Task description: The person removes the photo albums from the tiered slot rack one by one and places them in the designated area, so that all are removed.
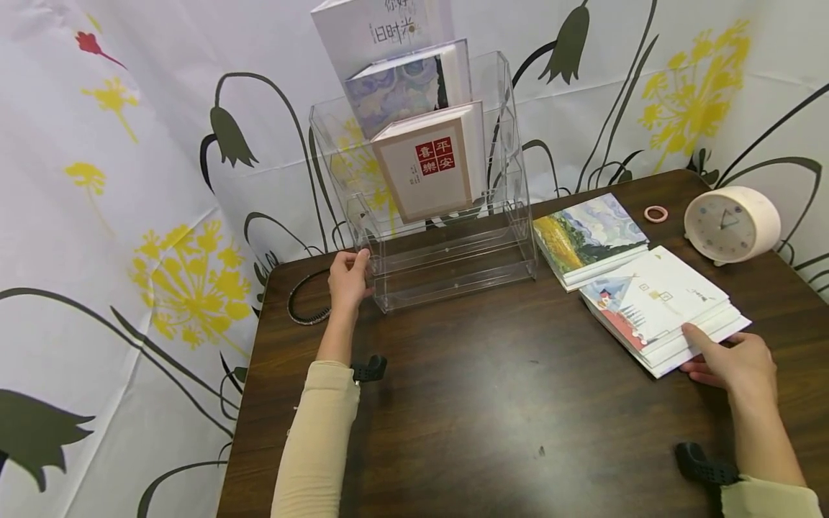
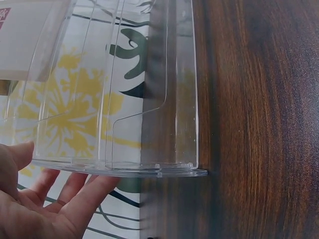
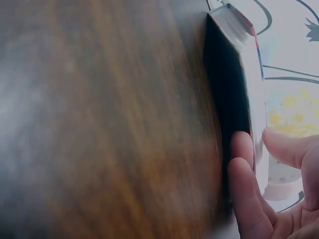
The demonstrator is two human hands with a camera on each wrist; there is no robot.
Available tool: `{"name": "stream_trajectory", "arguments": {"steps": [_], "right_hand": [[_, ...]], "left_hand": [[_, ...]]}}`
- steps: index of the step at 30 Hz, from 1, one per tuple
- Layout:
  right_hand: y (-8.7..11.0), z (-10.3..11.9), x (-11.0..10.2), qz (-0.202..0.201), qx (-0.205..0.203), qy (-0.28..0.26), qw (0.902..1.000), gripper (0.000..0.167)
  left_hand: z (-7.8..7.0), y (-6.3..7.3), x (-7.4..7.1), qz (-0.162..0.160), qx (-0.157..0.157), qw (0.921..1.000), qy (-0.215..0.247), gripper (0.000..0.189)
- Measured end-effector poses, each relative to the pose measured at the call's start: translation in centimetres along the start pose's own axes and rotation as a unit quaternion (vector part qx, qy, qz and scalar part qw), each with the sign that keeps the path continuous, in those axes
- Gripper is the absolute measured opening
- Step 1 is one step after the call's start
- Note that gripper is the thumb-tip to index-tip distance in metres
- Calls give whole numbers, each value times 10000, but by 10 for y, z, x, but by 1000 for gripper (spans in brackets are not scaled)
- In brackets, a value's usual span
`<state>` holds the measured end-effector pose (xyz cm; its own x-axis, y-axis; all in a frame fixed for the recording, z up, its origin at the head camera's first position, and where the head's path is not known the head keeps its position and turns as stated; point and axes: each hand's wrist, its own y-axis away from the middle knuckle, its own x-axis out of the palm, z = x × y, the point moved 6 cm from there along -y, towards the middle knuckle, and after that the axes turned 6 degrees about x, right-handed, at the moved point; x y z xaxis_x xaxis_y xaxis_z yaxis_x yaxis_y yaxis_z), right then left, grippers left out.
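My left hand [image 1: 347,279] grips the left side panel of a clear acrylic tiered rack [image 1: 456,288]; in the left wrist view its fingers lie along the panel's outer face. Three books stand in the upper tiers: a beige one with a red square [image 1: 424,173], a swirly blue-and-green painted one [image 1: 401,93] and a tall white one [image 1: 369,36]. At the right, my right hand [image 1: 738,363] pinches the near corner of a white book with a house drawing [image 1: 660,298], thumb on top and fingers beneath. That book's underside shows above the tabletop in the right wrist view.
A landscape-covered book [image 1: 596,234] lies behind the white one, partly overlapped by it. Farther right are a white round clock [image 1: 732,224] and a pink ring [image 1: 655,214]. Left of the rack lies a dark loop [image 1: 293,306]. Patterned cloth [image 1: 162,180] hangs behind the dark wooden table [image 1: 466,417].
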<state>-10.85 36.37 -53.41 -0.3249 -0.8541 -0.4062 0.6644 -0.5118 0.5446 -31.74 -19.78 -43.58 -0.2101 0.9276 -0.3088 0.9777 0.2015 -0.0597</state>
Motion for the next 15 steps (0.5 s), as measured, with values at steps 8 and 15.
{"name": "stream_trajectory", "arguments": {"steps": [8,15], "right_hand": [[5,0,-1,-192,-182,441,9987,108],[7,1,-4,-295,-144,851,9958,106]], "left_hand": [[1,0,0,-6,5,10000,-48,39],[1,1,1,-32,43,9999,-87,39]]}}
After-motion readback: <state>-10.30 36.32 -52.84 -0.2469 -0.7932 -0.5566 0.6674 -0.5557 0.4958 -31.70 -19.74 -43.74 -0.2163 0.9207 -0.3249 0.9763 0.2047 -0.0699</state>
